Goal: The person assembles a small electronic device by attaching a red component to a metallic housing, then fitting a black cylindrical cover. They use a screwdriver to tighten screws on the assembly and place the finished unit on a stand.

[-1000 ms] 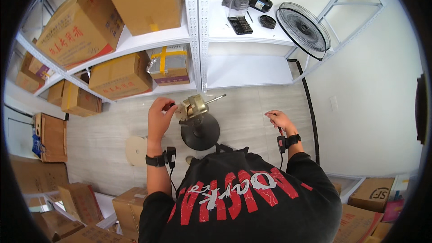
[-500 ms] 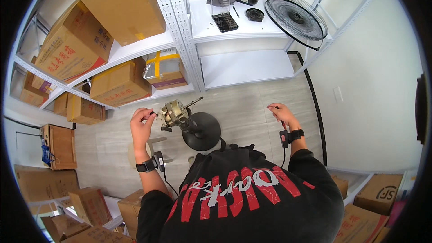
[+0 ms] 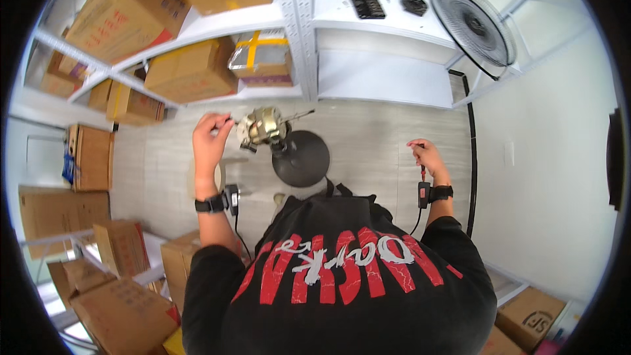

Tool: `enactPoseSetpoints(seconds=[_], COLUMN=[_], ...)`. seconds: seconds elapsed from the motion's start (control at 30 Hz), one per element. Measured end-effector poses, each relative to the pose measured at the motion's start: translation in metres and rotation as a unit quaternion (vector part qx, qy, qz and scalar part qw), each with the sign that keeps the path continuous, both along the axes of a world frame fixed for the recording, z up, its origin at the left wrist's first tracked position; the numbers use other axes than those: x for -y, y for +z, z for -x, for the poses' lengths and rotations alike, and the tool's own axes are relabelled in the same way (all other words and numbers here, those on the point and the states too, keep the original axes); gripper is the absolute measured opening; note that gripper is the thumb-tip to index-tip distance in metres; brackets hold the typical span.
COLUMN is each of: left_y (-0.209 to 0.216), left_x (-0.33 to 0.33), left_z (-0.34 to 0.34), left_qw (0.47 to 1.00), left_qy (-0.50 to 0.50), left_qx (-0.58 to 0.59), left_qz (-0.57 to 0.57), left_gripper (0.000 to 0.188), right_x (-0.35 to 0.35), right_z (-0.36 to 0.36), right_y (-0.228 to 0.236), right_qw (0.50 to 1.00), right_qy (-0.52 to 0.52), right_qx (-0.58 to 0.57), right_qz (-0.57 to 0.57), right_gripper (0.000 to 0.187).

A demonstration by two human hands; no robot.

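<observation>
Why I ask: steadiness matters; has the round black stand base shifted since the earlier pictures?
No, the round black stand base keeps its place relative to the white perforated shelf post.

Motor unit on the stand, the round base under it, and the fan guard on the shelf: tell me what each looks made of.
Motor unit: likely metal, dull brassy-silver, with bright glints.
Round base: smooth, dark, fairly matte; plastic or painted metal, the look leaves it open.
Fan guard: probably dark-coated metal wire, judging by its thin, close-set ribs.
</observation>
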State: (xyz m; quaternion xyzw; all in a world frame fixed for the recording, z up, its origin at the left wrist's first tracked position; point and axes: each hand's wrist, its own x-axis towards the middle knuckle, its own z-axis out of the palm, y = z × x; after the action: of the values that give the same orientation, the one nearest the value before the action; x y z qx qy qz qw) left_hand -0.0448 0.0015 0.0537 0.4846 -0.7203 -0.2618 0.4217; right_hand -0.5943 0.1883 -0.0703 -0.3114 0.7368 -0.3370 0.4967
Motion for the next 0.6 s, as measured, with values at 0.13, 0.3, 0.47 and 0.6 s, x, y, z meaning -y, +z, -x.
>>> enactPoseSetpoints(seconds=[0.13, 0.3, 0.47, 0.6], left_y=[-0.004, -0.001, 0.000, -0.008], left_x=[-0.003, -0.007, -0.006, -0.006], left_z=[0.003, 0.007, 0.010, 0.007], left_qw=[0.997, 1.000, 0.999, 0.997], left_qy=[0.019, 0.006, 0.026, 0.030], left_qx=[-0.030, -0.019, -0.026, -0.041], left_qz=[-0.064, 0.001, -0.011, -0.056], left_gripper=[0.019, 0.017, 0.014, 0.014], right_x=[0.004, 0.003, 0.003, 0.005], right_z=[-0.006, -0.004, -0.005, -0.010], right_y=[0.008, 0.009, 0.009, 0.010], right_qw=[1.000, 0.999, 0.999, 0.999], right_qy=[0.008, 0.028, 0.041, 0.032], right_qx=[-0.021, -0.017, -0.028, -0.028], right_qz=[-0.005, -0.017, -0.009, -0.012], right_gripper=[0.018, 0.020, 0.021, 0.021])
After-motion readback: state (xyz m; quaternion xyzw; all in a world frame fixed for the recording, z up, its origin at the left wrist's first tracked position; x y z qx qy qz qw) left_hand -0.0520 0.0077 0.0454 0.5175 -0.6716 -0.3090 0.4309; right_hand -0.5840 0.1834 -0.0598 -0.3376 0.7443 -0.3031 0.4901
